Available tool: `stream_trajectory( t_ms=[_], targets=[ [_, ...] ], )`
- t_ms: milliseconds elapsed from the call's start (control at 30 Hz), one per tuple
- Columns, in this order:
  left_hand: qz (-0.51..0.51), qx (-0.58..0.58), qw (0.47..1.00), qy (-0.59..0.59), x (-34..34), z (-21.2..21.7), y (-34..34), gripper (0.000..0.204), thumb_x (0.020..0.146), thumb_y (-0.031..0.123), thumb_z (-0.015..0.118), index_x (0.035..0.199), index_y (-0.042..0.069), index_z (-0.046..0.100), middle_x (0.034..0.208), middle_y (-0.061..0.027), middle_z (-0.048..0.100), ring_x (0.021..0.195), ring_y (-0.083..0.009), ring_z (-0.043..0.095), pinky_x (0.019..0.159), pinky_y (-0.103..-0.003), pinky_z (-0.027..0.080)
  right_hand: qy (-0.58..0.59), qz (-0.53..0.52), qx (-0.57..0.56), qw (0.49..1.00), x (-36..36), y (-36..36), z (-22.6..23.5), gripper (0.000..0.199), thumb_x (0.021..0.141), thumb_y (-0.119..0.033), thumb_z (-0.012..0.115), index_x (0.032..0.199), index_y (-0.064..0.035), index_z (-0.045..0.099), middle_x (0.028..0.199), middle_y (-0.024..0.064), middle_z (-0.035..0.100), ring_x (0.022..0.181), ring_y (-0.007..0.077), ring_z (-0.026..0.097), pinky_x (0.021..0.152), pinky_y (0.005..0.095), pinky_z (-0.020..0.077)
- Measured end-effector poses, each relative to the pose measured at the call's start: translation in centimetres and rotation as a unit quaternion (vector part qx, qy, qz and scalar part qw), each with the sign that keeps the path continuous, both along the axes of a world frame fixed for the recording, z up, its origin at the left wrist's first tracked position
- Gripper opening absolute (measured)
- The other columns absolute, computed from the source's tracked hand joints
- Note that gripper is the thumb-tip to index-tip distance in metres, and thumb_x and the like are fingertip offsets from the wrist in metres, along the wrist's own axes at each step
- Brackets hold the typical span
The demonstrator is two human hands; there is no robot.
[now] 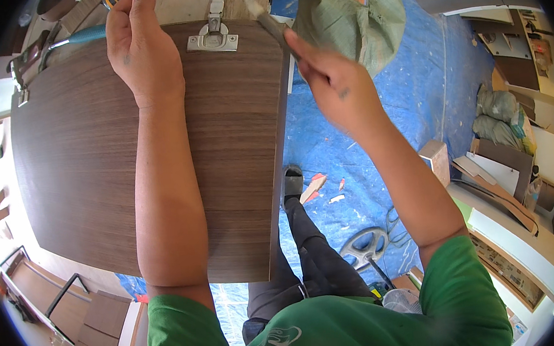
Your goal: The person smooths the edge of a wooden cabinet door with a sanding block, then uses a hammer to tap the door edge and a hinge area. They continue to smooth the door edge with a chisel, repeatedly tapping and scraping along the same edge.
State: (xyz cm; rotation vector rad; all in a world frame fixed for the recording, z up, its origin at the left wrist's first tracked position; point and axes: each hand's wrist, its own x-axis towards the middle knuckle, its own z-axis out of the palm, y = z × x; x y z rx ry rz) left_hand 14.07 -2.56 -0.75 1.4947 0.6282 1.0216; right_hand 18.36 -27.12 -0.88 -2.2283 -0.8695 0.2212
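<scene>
So the big dark brown wood-grain panel sits flat right under the left forearm, running out past the left hand on both sides. That hand lies on the panel's far edge, fingers curled over the top of it, so it's gripping the board itself. Just to the right of it, basically between the two hands, a silver metal cabinet hinge is mounted at that same edge. The right hand is off the panel's right edge, closed around a thin grey metal tool shaft that angles up toward the hinge. Behind the right hand there's a floppy green cloth hat over blue tarp.
</scene>
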Motion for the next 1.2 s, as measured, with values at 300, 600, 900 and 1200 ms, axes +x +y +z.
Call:
stream_trajectory(
  t_ms=[300,600,900,1200],
  targets=[
    [0.005,0.010,1.000,0.009,0.1,0.3,-0.6,0.040,0.106,0.039,0.054,0.124,0.006,0.065,0.121,-0.0040,0.074,0.124,-0.0138,0.056,0.111,-0.036,0.036,0.022,-0.001,0.010,1.000,-0.6,-1.2,0.4,0.054,0.096,0.000,0.062,0.146,-0.0214,0.061,0.081,0.0136,0.064,0.073,0.0268,0.064,0.071,0.0357,0.0521],
    [0.022,0.018,1.000,-0.001,0.0,0.4,-0.7,0.042,0.107,0.038,0.051,0.129,0.004,0.061,0.117,-0.0062,0.072,0.119,-0.0157,0.057,0.108,-0.036,0.037,0.076,0.023,-0.019,0.997,-4.0,-4.2,0.9,0.054,0.097,-0.001,0.061,0.146,-0.0221,0.061,0.083,0.0119,0.065,0.073,0.0219,0.063,0.073,0.0330,0.0518],
    [0.032,0.053,0.998,-0.003,0.0,0.7,-1.9,0.043,0.107,0.037,0.049,0.133,0.005,0.064,0.114,-0.0072,0.071,0.118,-0.0194,0.058,0.105,-0.037,0.038,0.033,0.036,0.034,0.998,-0.9,-1.8,-0.2,0.051,0.094,-0.001,0.058,0.141,-0.0187,0.065,0.081,0.0178,0.065,0.074,0.0365,0.067,0.072,0.0448,0.0529],
    [0.019,0.039,0.999,0.005,0.5,1.2,-2.2,0.041,0.107,0.035,0.050,0.131,0.004,0.062,0.114,-0.0066,0.071,0.119,-0.0176,0.057,0.109,-0.037,0.036,0.003,0.029,0.024,0.999,1.3,-0.2,-0.5,0.063,0.093,0.009,0.059,0.147,-0.0222,0.060,0.084,0.0086,0.065,0.078,0.0179,0.065,0.078,0.0289,0.0521]
  ],
)
